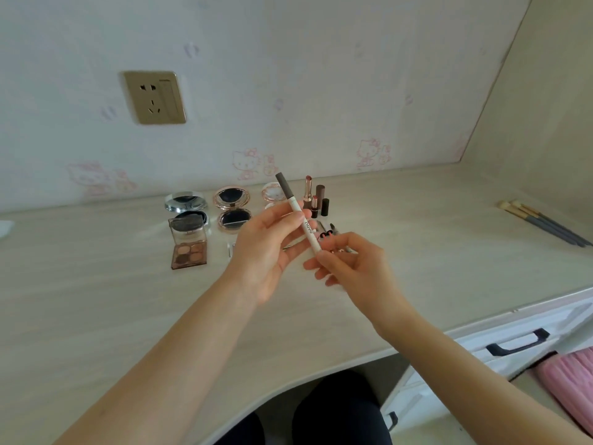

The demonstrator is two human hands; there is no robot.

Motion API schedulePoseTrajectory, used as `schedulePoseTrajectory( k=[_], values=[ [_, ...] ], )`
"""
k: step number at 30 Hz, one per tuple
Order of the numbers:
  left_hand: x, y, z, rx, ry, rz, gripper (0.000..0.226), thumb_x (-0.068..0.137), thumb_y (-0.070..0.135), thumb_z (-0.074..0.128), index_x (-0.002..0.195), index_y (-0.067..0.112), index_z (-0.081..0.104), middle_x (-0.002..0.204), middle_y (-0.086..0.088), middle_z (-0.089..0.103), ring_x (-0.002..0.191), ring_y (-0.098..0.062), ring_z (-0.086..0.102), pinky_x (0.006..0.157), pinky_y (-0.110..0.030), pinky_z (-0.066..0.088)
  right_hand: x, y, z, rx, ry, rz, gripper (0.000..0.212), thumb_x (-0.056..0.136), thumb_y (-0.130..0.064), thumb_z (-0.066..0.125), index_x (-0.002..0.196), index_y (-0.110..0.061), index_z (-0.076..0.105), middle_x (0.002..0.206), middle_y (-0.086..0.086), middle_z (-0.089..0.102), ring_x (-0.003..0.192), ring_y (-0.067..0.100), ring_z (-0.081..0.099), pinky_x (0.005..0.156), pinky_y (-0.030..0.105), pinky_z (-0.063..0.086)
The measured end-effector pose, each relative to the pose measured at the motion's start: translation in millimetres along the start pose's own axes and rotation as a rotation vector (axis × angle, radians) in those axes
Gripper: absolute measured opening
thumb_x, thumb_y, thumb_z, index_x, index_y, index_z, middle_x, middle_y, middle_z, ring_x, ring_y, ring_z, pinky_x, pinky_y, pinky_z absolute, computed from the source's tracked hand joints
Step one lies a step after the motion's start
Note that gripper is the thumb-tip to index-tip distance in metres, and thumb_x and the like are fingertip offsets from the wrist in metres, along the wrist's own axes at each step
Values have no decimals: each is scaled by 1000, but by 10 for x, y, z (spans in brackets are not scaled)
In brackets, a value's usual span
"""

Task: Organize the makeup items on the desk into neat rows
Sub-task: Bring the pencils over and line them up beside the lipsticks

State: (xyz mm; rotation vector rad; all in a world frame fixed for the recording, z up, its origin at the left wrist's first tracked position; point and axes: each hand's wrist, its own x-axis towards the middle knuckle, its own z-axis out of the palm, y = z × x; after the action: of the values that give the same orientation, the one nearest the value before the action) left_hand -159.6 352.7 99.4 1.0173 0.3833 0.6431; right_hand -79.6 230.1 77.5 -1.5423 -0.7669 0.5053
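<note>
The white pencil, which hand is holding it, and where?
Both: the left hand pinches the white cosmetic pencil mid-barrel, the right hand its lower end.

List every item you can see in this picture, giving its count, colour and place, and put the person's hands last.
pencil: 1, white with grey cap, held above the desk
compacts: 3, open, silver, rose gold and pale pink, back row by the wall
eyeshadow palette: 1, open, brown shades, in front of the silver compact
lipsticks: about 4, brown and rose, upright, right of the compacts
brushes: 3, grey handles, far right of the desk
desk: 1, pale wood
wall socket: 1, gold, on the wall
drawer handle: 1, black, lower right
left hand: pinches the pencil
right hand: holds the pencil's lower end
</note>
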Motion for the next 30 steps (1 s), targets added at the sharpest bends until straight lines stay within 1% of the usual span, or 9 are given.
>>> schedulePoseTrajectory(
  k=[3, 8, 11, 14, 18, 20, 22, 25, 30],
  values=[
    [-57, 46, -150, 50, 34, 5, 24, 90, 2, 59, 113, 0, 63, 92, -8, 68, 78, -20, 67, 74, -33, 58, -12, 41, 191, -1, -66, 27, 7, 91, -14, 61, 93, -7, 61, 75, 4, 75, 66, 18, 68, 67, 29, 57],
    [-86, 137, -409, 226, 113, 70, 17, 88, 7, 65, 104, 8, 69, 81, -1, 68, 70, -15, 63, 70, -31, 54, 3, 70, 414, -47, -136, 40, 10, 92, -17, 60, 88, -9, 64, 72, 4, 74, 66, 19, 67, 71, 29, 59],
    [-96, 126, -602, 608, 159, 233, 16, 88, 10, 65, 103, 13, 70, 77, 1, 67, 71, -13, 63, 70, -24, 55, 37, 92, 430, -101, -153, 29, 9, 93, -17, 59, 87, -11, 64, 72, 3, 74, 64, 13, 65, 66, 27, 55],
    [-127, 44, -774, 968, 145, 409, 15, 87, 12, 66, 100, 19, 70, 85, 7, 69, 77, -7, 61, 67, -15, 48, 64, 151, 410, -122, -137, 32, 8, 94, -18, 57, 91, -14, 64, 74, 2, 73, 65, 10, 64, 63, 25, 52],
    [-181, -93, -905, 1222, 101, 582, 20, 84, 7, 69, 100, 18, 72, 93, 7, 66, 87, -1, 56, 79, -4, 36, 109, 184, 386, -52, -77, 43, 10, 95, -16, 55, 100, -16, 64, 77, 5, 72, 69, 17, 66, 64, 34, 56],
    [-189, -150, -939, 1306, 66, 639, 21, 83, 5, 70, 100, 16, 72, 94, 6, 63, 91, -6, 56, 83, -5, 34, 120, 200, 381, -39, -70, 45, 11, 95, -17, 55, 102, -16, 63, 77, 5, 71, 69, 17, 66, 65, 34, 56],
    [-210, -207, -961, 1370, 28, 678, 20, 83, 6, 70, 100, 16, 72, 94, 7, 61, 94, -12, 55, 85, -11, 37, 128, 235, 373, -65, -89, 38, 10, 94, -18, 56, 98, -16, 64, 77, 4, 71, 69, 15, 66, 62, 31, 56],
    [-262, -267, -987, 1445, -29, 743, 19, 84, 6, 68, 101, 14, 71, 94, 6, 60, 91, -14, 53, 82, -24, 43, 130, 303, 344, -170, -143, 4, 9, 93, -16, 58, 92, -18, 67, 76, 0, 72, 69, 11, 66, 62, 23, 52],
    [-296, -261, -991, 1555, -108, 829, 17, 91, 17, 55, 102, 13, 67, 101, 5, 63, 91, -16, 55, 79, -29, 46, 108, 358, 287, -327, -158, -114, 14, 90, -13, 61, 92, -26, 65, 79, -7, 71, 78, 4, 65, 66, 18, 52]
  ],
)
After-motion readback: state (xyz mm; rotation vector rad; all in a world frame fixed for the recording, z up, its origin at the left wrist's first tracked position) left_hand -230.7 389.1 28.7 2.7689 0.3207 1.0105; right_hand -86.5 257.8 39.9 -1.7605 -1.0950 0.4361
